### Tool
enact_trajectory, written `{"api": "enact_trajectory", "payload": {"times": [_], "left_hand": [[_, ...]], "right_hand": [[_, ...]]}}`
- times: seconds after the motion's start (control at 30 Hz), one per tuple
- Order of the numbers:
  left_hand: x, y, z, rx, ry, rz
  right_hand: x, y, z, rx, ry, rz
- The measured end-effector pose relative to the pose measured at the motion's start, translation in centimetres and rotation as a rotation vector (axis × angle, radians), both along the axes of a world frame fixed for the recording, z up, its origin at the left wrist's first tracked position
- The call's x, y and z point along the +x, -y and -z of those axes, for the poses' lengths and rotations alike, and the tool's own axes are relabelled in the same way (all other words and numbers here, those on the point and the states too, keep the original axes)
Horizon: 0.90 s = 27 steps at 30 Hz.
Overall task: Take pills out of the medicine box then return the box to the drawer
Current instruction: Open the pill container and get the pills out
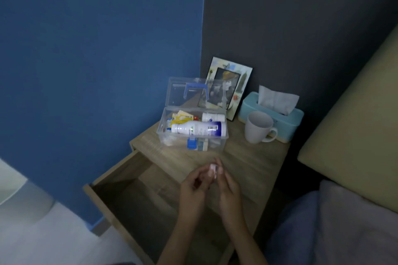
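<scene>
A clear plastic medicine box [163, 133] stands on the wooden nightstand [254, 157] with its lid [178, 92] raised. Inside lie a large white bottle [198, 128], a smaller white bottle [212, 117] and yellow packets [183, 116]. In front of the box, over the nightstand's near edge, my left hand [192, 187] and my right hand [228, 189] meet. Together their fingertips pinch a small pale pink pill pack [213, 169]. Below my hands the drawer [137, 200] is pulled out, and its dim inside shows nothing.
A white mug [257, 127] and a light blue tissue box [288, 118] stand to the right of the medicine box. A picture frame [237, 84] leans on the dark wall behind. A bed with a beige headboard [353, 131] lies to the right, a blue wall to the left.
</scene>
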<state>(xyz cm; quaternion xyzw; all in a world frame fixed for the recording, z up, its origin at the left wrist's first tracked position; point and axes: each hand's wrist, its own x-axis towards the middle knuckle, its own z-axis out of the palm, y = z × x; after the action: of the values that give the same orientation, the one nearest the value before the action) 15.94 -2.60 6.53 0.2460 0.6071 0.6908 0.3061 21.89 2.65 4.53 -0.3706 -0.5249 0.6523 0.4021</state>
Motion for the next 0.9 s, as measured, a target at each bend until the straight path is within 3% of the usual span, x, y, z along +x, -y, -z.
{"api": "enact_trajectory", "payload": {"times": [0.23,0.4,0.5,0.67,0.9], "left_hand": [[0.4,0.0,1.7,-0.116,-0.096,0.011],[0.6,-0.9,2.7,-0.220,-0.060,-0.017],[0.3,-0.9,3.1,-0.303,-0.170,-0.006],[0.0,-0.3,3.4,-0.174,-0.220,0.110],[-0.1,-0.6,4.0,-0.229,-0.168,0.042]], "right_hand": [[0.5,0.5,0.9,0.083,0.135,-0.004],[0.4,0.5,1.5,0.126,0.180,-0.009],[0.6,0.5,1.8,0.113,0.185,-0.033],[1.1,0.5,2.3,0.094,0.180,-0.011],[1.0,0.8,2.7,0.064,0.184,0.006]]}}
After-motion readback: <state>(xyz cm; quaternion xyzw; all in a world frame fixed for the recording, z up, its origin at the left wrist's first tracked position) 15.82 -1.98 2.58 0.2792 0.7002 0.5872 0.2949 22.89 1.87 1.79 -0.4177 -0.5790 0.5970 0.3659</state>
